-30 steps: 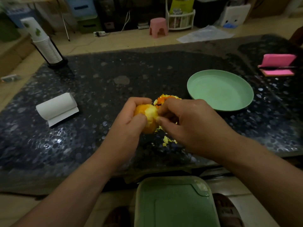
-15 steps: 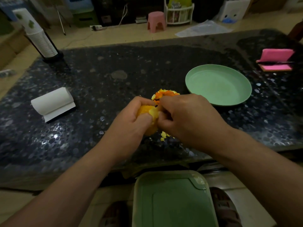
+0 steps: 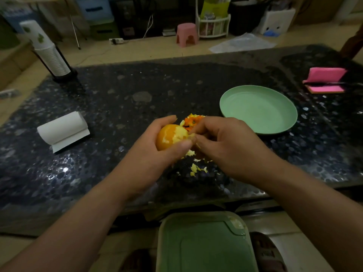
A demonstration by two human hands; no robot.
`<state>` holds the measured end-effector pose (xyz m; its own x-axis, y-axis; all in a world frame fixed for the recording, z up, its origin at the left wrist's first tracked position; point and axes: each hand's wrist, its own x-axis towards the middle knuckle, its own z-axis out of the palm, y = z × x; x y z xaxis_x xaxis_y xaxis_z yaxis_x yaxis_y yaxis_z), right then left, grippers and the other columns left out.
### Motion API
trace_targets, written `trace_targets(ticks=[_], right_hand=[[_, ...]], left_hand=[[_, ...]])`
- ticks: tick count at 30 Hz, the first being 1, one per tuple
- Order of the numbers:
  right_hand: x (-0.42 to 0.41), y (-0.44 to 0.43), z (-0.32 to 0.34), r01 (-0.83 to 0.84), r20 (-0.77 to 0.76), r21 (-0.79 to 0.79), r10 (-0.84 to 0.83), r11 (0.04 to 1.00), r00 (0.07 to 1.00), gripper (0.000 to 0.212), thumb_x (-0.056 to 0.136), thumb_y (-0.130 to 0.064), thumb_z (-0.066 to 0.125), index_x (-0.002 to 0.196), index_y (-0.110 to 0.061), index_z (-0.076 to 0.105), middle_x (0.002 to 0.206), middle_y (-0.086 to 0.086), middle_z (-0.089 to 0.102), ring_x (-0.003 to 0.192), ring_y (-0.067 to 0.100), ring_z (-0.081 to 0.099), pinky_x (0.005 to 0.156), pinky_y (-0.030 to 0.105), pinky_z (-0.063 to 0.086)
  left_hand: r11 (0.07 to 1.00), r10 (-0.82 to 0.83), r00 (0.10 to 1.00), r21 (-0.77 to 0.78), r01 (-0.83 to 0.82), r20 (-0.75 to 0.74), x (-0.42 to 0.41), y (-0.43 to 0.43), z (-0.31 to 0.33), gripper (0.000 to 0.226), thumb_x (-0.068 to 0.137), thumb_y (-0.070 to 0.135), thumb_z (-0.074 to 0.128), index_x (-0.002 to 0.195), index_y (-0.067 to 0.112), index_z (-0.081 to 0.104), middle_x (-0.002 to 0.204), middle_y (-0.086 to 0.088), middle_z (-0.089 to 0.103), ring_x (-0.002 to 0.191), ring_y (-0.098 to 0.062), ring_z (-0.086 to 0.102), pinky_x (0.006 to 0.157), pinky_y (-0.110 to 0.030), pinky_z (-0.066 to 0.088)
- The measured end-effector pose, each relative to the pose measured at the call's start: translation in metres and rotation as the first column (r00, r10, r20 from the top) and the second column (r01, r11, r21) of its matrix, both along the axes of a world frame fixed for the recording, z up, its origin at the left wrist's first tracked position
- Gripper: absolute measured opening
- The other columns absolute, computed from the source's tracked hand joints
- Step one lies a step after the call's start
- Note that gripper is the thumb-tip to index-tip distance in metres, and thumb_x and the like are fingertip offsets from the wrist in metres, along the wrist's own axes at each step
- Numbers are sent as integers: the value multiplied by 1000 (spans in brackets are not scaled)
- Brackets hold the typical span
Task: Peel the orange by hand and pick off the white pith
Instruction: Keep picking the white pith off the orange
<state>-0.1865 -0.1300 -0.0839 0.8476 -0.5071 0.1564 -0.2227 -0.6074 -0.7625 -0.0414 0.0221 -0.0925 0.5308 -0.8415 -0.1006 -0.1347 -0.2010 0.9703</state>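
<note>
On the head view, my left hand (image 3: 157,152) curls round the orange (image 3: 169,138), holding it above the desk (image 3: 117,95) near its front edge. My right hand (image 3: 222,146) pinches a bit of white pith at the orange's right side. Peel scraps (image 3: 193,120) lie just behind my hands, with pith bits (image 3: 196,168) beneath them. A plate (image 3: 259,108) sits to the right and a paper roll (image 3: 62,130) to the left.

One view only, head-worn, wide-angle: from above the near edge of the table (image 3: 117,99), facing forward and down. Close at centre: left hand (image 3: 149,154), right hand (image 3: 225,148); floor (image 3: 137,52) far.
</note>
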Motion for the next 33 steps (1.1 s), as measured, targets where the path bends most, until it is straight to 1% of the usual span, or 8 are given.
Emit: trace_targets(ticks=[2, 4, 10, 15, 20, 26, 31, 33], right_hand=[[-1, 1, 1, -9, -18, -43, 9, 999, 1000, 9, 100, -29, 69, 97, -25, 76, 79, -8, 73, 74, 5, 69, 68, 30, 58], [-2, 3, 1, -24, -51, -94, 19, 995, 999, 7, 99, -31, 70, 96, -27, 75, 76, -11, 71, 72, 3, 66, 63, 23, 53], [-1, 7, 3, -54, -50, -231, 43, 971, 998, 11, 89, -34, 72, 85, -24, 72, 73, -8, 67, 69, 8, 63, 62, 33, 54], [-2, 4, 1, -68, -47, -227, 59, 971, 997, 5, 90, -28, 72, 85, -26, 72, 69, -10, 65, 65, 7, 60, 58, 26, 48], [-7, -3, 7, -138, -53, -23, 137, 990, 989, 4, 94, -27, 72, 95, -28, 75, 77, -12, 72, 71, 4, 68, 60, 18, 51], [-6, 1, 8, -116, -112, -133, 101, 984, 989, 4, 95, -31, 72, 92, -29, 74, 75, -13, 70, 73, 1, 66, 61, 17, 48], [-3, 8, 4, -51, -98, -207, 31, 977, 995, 7, 87, -31, 73, 83, -27, 70, 70, -9, 66, 67, 6, 61, 62, 34, 53], [-2, 9, 3, -15, -66, -194, 2, 981, 998, 9, 85, -30, 73, 79, -26, 67, 68, -7, 65, 64, 8, 60, 60, 35, 53]], left_hand=[[1000, -28, 994, 14, 26, 106, -4, 0, 0, 78, 78, 37, 88, 144, 43, 48, 123, 13, 60, 100, -3, 70, 75, -20, 58], [999, -35, 983, 31, 30, 179, -6, 0, 0, 71, 80, 23, 89, 137, 41, 50, 118, 10, 61, 92, -3, 70, 71, -22, 59], [997, -79, 974, 32, 74, 212, -6, 1, 1, 59, 80, 7, 86, 125, 32, 58, 107, 4, 66, 80, -3, 68, 63, -20, 55], [994, -104, 983, 28, 101, 150, -4, 2, 2, 59, 79, 3, 84, 125, 31, 60, 107, 4, 66, 79, -3, 69, 62, -20, 54], [992, -127, 991, 22, 127, 36, 5, 5, 3, 60, 84, 11, 87, 129, 36, 58, 117, 2, 63, 86, -6, 70, 69, -25, 58], [988, -148, 985, 57, 143, 94, 1, 6, 4, 66, 81, 5, 83, 130, 38, 54, 114, 4, 62, 84, -4, 70, 65, -22, 56], [989, -142, 963, 79, 127, 228, -3, 4, 0, 65, 74, 16, 87, 125, 39, 55, 108, 8, 64, 83, -4, 67, 63, -21, 55], [990, -134, 964, 65, 122, 230, -2, 4, 0, 63, 72, 20, 88, 123, 39, 56, 107, 8, 65, 82, -6, 68, 63, -22, 56]])
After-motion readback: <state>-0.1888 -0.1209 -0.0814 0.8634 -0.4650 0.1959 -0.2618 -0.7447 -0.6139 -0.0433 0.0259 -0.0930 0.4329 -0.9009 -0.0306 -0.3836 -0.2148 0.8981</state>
